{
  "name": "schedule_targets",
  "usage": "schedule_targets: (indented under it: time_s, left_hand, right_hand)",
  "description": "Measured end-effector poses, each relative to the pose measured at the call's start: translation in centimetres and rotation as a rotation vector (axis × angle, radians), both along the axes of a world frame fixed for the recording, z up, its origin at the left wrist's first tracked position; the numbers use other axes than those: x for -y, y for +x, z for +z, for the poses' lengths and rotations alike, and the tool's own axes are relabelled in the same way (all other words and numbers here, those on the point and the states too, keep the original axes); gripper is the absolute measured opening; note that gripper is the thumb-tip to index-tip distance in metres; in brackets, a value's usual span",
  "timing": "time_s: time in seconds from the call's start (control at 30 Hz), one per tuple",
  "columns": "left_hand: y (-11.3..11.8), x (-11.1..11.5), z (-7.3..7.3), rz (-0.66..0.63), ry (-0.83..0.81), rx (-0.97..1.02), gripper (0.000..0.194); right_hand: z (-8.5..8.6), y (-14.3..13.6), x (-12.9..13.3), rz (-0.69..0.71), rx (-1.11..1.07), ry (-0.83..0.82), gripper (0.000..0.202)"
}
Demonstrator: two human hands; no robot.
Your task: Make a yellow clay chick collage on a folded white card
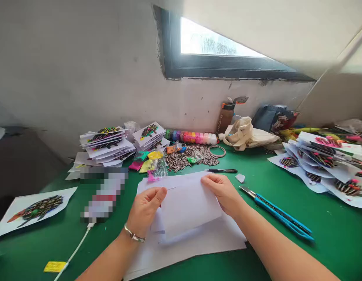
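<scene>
- Green tabletop (330, 230): it bears finished-looking work and bare paper together, so the job appears partly done.
- Spread pile of white cards with striped-seed collages (341, 168), at the right: made pieces, as are the stacked white collage cards (109, 148) at the back left and the single white card with a dark seed collage (37, 208) at the left.
- Loose pile of plain white paper (207, 242), front centre: seemingly unworked.
- Heap of loose striped seeds (179, 159), behind the paper: apparently unused.
- Smaller blank white sheet (191, 208), held above that pile: no seeds or colour on its visible side.
- Right hand (223, 192): nearly closed, thumb and fingers pinching the sheet's upper right edge.
- Left hand (147, 207): fingers curled, thumb pressed down, gripping the sheet's left edge.
</scene>
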State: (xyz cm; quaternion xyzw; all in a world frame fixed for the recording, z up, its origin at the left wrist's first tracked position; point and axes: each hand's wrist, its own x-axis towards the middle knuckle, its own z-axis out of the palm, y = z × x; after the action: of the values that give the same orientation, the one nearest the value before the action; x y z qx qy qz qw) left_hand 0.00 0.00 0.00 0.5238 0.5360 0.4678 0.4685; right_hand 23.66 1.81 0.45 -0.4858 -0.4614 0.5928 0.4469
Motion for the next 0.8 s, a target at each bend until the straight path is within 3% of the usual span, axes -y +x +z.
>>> schedule_targets:
  time_s: [0.17, 0.53, 0.8]
  left_hand:
    - [0.5, 0.3, 0.6, -0.065, -0.102, -0.061, 0.032]
    - [0.9, 0.9, 0.9, -0.144, -0.001, -0.33, 0.025]
    - [0.9, 0.9, 0.9, -0.181, 0.021, -0.401, 0.034]
  right_hand:
    - [-0.1, -0.7, 0.3, 0.042, 0.021, -0.006, 0.033]
    - [-0.5, -1.5, 0.6, 0.067, 0.067, -0.066, 0.031]
    - [-0.6, -1.7, 0.6, 0.065, 0.122, -0.03, 0.031]
